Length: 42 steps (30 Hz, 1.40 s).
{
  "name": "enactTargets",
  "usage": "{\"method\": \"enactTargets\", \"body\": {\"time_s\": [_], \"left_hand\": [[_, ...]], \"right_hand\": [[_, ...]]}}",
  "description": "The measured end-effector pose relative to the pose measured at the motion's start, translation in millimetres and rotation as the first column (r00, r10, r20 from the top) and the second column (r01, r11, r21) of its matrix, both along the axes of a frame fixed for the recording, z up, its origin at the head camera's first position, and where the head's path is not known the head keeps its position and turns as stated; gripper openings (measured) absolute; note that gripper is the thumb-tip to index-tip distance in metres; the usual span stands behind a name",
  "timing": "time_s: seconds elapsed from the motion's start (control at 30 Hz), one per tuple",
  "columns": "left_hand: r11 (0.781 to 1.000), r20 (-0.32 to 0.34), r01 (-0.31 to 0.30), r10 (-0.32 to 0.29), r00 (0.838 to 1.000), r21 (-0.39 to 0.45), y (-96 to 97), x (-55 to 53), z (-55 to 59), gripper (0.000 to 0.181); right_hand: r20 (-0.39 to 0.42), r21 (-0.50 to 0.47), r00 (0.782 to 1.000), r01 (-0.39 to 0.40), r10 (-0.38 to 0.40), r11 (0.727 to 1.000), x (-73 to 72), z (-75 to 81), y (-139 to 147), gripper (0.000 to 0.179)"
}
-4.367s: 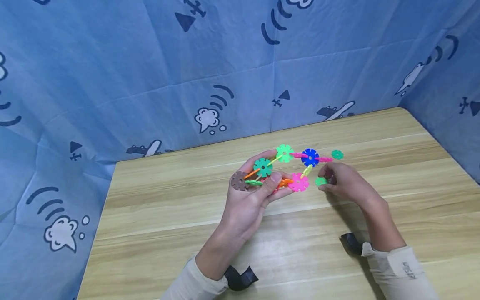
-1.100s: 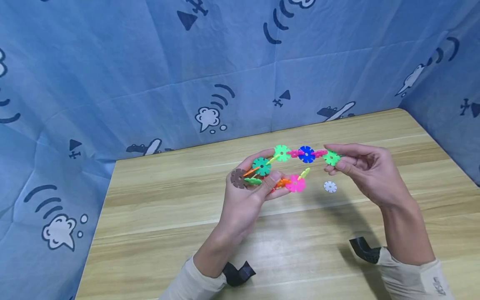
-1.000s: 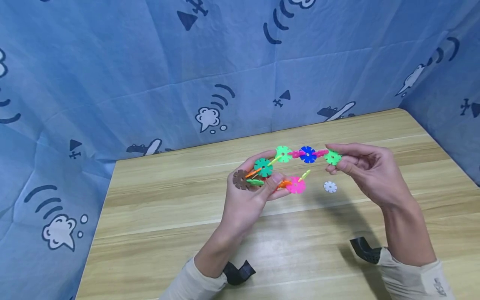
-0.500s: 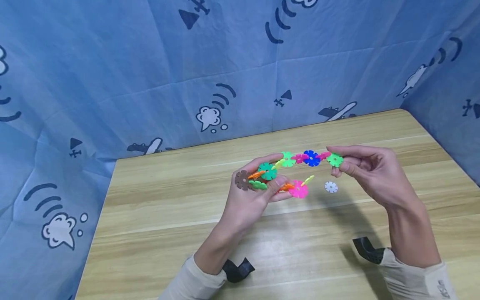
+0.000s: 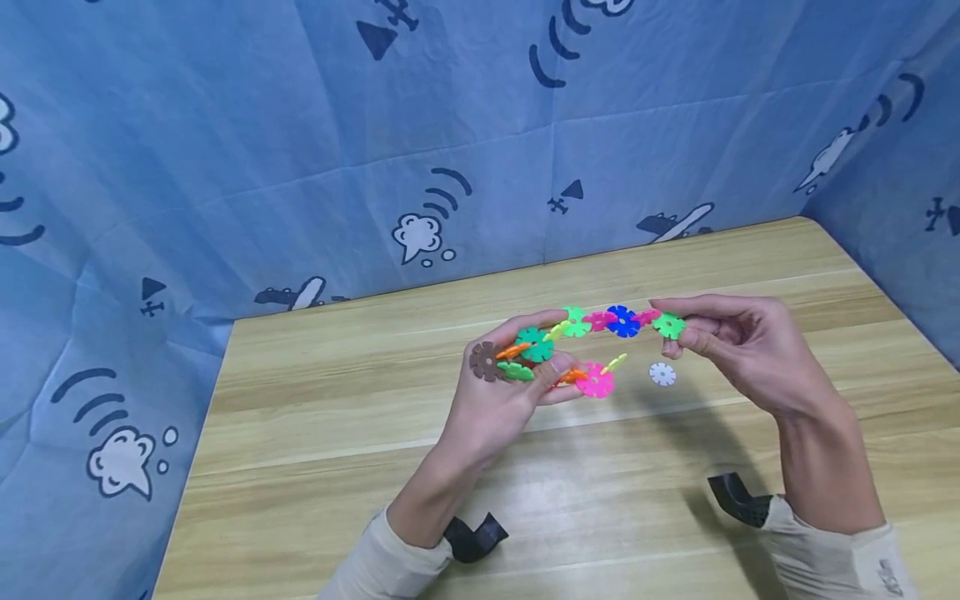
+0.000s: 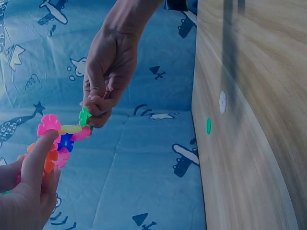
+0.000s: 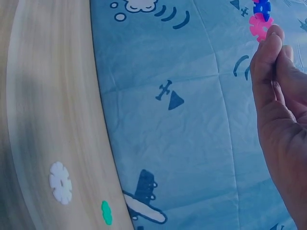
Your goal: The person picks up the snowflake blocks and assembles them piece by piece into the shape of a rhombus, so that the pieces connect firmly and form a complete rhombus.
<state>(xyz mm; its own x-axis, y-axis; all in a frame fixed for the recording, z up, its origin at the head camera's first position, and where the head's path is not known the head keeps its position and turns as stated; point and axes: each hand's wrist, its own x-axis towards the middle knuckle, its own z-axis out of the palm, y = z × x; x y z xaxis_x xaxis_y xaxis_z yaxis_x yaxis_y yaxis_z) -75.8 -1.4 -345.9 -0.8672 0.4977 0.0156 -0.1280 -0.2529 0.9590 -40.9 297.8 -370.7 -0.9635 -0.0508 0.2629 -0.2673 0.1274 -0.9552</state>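
Note:
My left hand (image 5: pixel 491 408) grips a chain of notched plastic snowflake discs between thumb and fingers, raised over the table. A brown disc (image 5: pixel 486 362) sits at the chain's left bend. One arm runs right through teal, yellow, green, pink and a blue disc (image 5: pixel 622 321) to another pink one. At that arm's end my right hand (image 5: pixel 776 358) pinches a bright green disc (image 5: pixel 669 326), right at the pink disc's edge. The lower arm ends in a pink disc (image 5: pixel 596 381) with a yellow disc (image 5: pixel 614 362) standing free. The left thumb hides part of this arm.
On the wooden table (image 5: pixel 337 467) lies a white snowflake disc (image 5: pixel 662 374) below the right hand. A loose green disc (image 7: pixel 106 212) lies near it, hidden in the head view. Blue printed cloth (image 5: pixel 480 150) stands behind the table. Black wrist mounts (image 5: pixel 475 537) hang at both sleeves.
The right hand has picked the bright green disc up off the table and brought it to the upper arm's end, uncovering the white disc. Lately both hands have sunk slightly with the chain.

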Motion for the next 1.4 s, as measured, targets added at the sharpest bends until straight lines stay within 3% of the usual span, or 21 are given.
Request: {"method": "enactTargets", "body": {"time_s": [0.37, 1.07, 1.4], "left_hand": [[0.999, -0.018, 0.036, -0.036, 0.999, -0.024, -1.5, -2.0, -0.9, 0.047], [0.997, -0.052, 0.047, -0.050, 0.997, -0.061, -3.7, -2.4, -1.2, 0.048], [0.998, -0.054, 0.052, -0.055, 0.997, -0.042, -4.9, -4.5, -1.9, 0.049]], "right_hand": [[-0.018, -0.021, 0.996, -0.091, 0.091, 0.996, -0.2, -0.5, 4.8, 0.038], [-0.013, 0.013, 0.992, -0.122, 0.122, 0.992, -0.8, 0.3, 4.2, 0.039], [0.010, 0.031, 0.990, -0.139, 0.138, 0.990, 0.1, 0.5, 3.3, 0.039]]}}
